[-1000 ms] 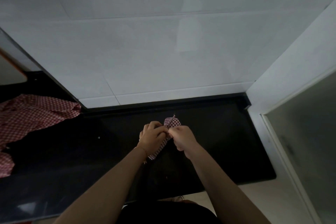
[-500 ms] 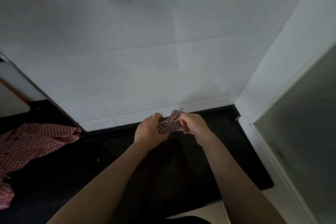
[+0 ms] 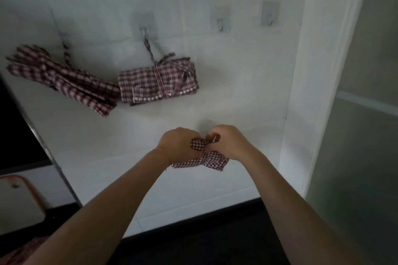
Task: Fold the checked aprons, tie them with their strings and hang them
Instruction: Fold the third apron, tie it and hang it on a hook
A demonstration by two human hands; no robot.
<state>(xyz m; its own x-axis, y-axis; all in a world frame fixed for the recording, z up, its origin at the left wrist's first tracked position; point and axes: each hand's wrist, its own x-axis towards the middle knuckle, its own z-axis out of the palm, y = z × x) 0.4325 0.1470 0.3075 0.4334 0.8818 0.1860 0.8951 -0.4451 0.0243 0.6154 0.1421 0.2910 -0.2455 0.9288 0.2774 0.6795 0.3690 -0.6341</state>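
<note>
A person's left hand (image 3: 179, 145) and right hand (image 3: 229, 143) each keep a curled grip clamped on a small red-and-white checked apron bundle (image 3: 207, 157), held in the air before a white tiled wall (image 3: 237, 84). Two folded checked aprons hang on the wall above: a flat, string-tied rectangle (image 3: 158, 83) from a square metal hook (image 3: 145, 28), and a pleated, tilted one (image 3: 64, 80) beside it, their ends touching. Two bare hooks (image 3: 220, 20) sit to the right, above a dark surface (image 3: 204, 232).

No text, label, brand, number or sign can be read anywhere.
</note>
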